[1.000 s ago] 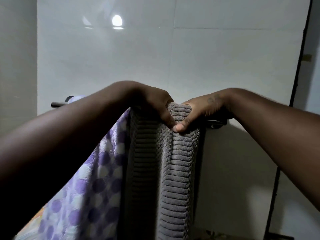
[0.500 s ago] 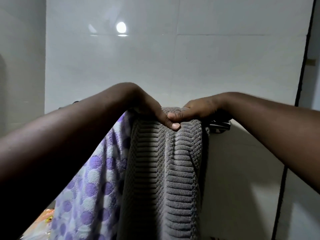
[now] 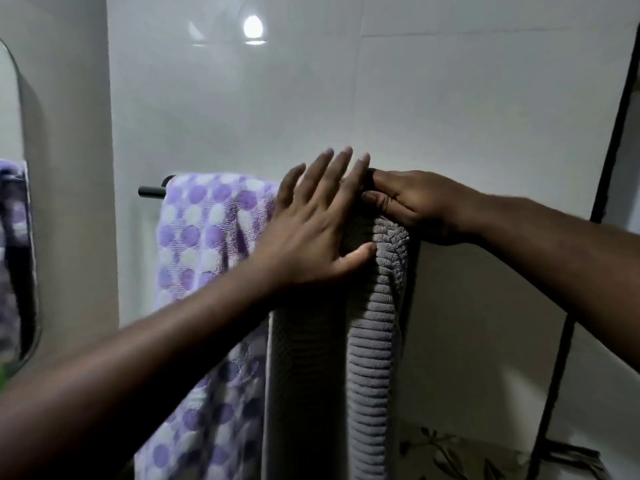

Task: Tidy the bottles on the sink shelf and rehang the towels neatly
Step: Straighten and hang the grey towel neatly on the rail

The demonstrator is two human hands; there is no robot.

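Observation:
A grey ribbed towel (image 3: 374,341) hangs over a dark towel bar (image 3: 151,191) on the white tiled wall. To its left on the same bar hangs a purple and white spotted towel (image 3: 204,233). My left hand (image 3: 311,233) lies flat with fingers spread against the top of the grey towel. At the bar's right end, my right hand (image 3: 412,202) is curled over the top fold of the grey towel and grips it. No bottles or sink shelf are in view.
A rounded mirror (image 3: 17,202) at the left edge reflects the spotted towel. A black vertical frame (image 3: 588,237) runs down the right side. A leaf-patterned surface (image 3: 450,452) shows at the bottom right.
My left hand has let go of the grey towel's top, opened flat and now presses on it. The view has pulled back, showing the bar's left end and the mirror.

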